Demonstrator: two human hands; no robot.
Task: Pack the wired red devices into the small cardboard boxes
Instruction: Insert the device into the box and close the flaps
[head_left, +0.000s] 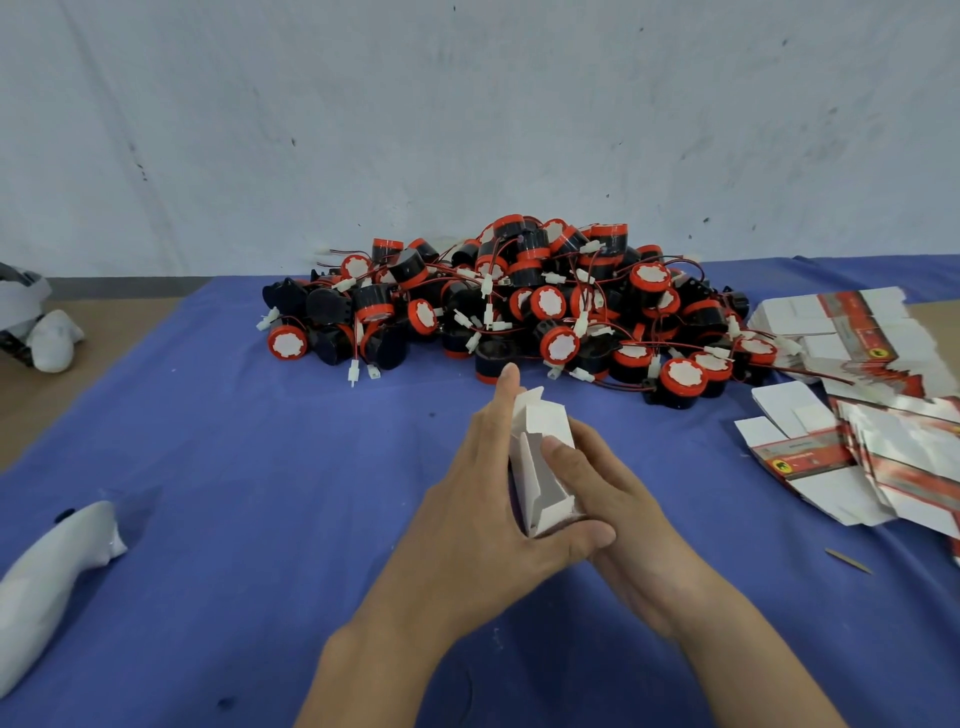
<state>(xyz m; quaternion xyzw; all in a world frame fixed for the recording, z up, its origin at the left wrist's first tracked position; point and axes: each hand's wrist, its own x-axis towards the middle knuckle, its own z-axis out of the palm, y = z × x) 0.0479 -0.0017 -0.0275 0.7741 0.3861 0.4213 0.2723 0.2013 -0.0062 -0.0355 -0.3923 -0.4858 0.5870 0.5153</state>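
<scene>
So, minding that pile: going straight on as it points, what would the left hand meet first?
Likely the red device at the pile's near edge, just beyond the left hand; depth unclear.

device pile ahead, flat cartons right

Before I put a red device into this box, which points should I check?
1. The left hand and right hand hold the box: ok.
2. The top flap stands open: ok.
3. The bottom end is closed: cannot tell, hands hide it.
4. The box is empty inside: cannot tell.
5. One hand is free to pick: not ok, both hold the box.
6. The pile of devices lies close behind the box: ok.
</scene>
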